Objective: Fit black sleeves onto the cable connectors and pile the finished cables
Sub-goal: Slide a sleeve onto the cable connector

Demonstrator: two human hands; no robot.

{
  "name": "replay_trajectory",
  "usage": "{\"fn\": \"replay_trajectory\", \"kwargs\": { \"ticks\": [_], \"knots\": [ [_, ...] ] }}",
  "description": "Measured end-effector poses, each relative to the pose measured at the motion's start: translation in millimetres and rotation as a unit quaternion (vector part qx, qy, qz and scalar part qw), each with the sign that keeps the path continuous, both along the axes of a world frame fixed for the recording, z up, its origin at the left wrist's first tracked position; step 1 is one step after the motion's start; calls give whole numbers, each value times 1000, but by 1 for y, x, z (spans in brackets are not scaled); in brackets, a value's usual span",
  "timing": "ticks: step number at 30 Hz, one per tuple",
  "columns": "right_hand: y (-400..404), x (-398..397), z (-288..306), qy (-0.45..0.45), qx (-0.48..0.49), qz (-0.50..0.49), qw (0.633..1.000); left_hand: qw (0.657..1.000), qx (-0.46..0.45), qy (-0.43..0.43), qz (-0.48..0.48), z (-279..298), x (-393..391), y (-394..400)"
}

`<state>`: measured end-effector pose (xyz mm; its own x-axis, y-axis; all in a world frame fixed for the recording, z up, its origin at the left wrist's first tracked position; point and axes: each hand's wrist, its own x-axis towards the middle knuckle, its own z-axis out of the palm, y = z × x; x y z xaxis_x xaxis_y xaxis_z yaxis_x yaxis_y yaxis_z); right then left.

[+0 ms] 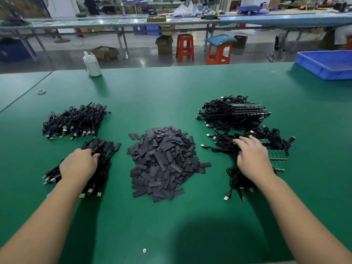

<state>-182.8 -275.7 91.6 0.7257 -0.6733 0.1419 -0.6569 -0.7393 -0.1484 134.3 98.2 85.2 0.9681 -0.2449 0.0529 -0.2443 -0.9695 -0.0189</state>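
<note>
A finished bundle (99, 162) is gripped by the left hand (79, 164) at the table's (171, 225) left side, seemingly being piled. The right hand (253, 156) is laid with straight fingers on the unsleeved cables (247, 147), its grip unclosed; one cable must next be singled out. The sleeves (163, 161), flat and black, are heaped between.

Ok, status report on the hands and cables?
Left hand gripping sleeved cables. Right hand resting open on bare cables. Sleeve heap between, nothing blocking.
</note>
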Motion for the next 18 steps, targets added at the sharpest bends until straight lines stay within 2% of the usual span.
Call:
{"fn": "replay_trajectory", "kwargs": {
  "ticks": [2,4,7,11,15,18],
  "knots": [
    [-18,-3,-1,75,20,-22,997,1000,2,-17,3,-8,3,4],
    [-30,-6,-3,111,43,-33,992,998,15,-62,-14,-10,0,1],
    [-42,-8,0,109,45,-18,993,990,5,-132,-57,-11,-5,-10],
    [-54,-11,5,87,76,-7,993,964,-85,-192,-163,-11,-24,-38],
    [-64,-6,13,117,86,-32,989,937,-120,-160,-287,-10,-70,-86],
    [-68,3,19,161,86,-40,982,915,-150,-76,-366,-12,-115,-124]
  ]
}}
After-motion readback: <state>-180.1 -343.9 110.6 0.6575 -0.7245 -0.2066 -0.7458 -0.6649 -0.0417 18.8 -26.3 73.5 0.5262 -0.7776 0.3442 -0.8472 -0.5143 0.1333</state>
